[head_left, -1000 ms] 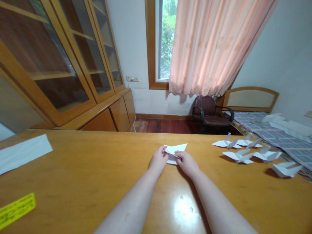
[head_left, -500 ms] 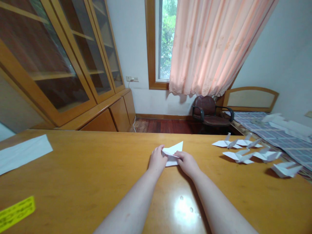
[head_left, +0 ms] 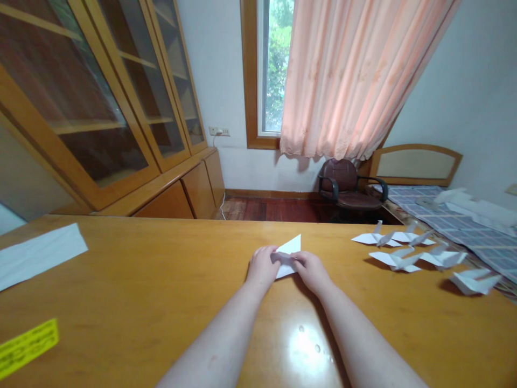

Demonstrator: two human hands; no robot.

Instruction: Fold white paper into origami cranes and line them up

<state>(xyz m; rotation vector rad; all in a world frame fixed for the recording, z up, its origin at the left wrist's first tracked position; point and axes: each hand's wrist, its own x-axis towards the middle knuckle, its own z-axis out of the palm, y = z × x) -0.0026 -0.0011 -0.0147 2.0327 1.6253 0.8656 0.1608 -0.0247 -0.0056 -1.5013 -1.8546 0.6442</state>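
Near the middle of the wooden table (head_left: 169, 291), a folded white paper (head_left: 290, 247) lies between my two hands. My left hand (head_left: 262, 267) grips its left side, with fingers bent over the edge. On the right side, my right hand (head_left: 313, 269) pinches the paper between thumb and fingers. A pointed flap stands out beyond the hands toward the far edge, and another part shows on the near side. The fingertips cover some of the middle folds.
Several folded white paper birds (head_left: 398, 260) stand at the table's right. A white sheet (head_left: 42, 256) lies at the left, above a yellow label (head_left: 28, 347). Beyond the table are a brown chair (head_left: 343, 183), a glass-door cabinet (head_left: 161, 167) and a bed (head_left: 464, 215).
The fold between my hands has shifted, and the middle of the paper now looks narrower and shaded. My left fingers have curled further over it. My right hand has barely moved.
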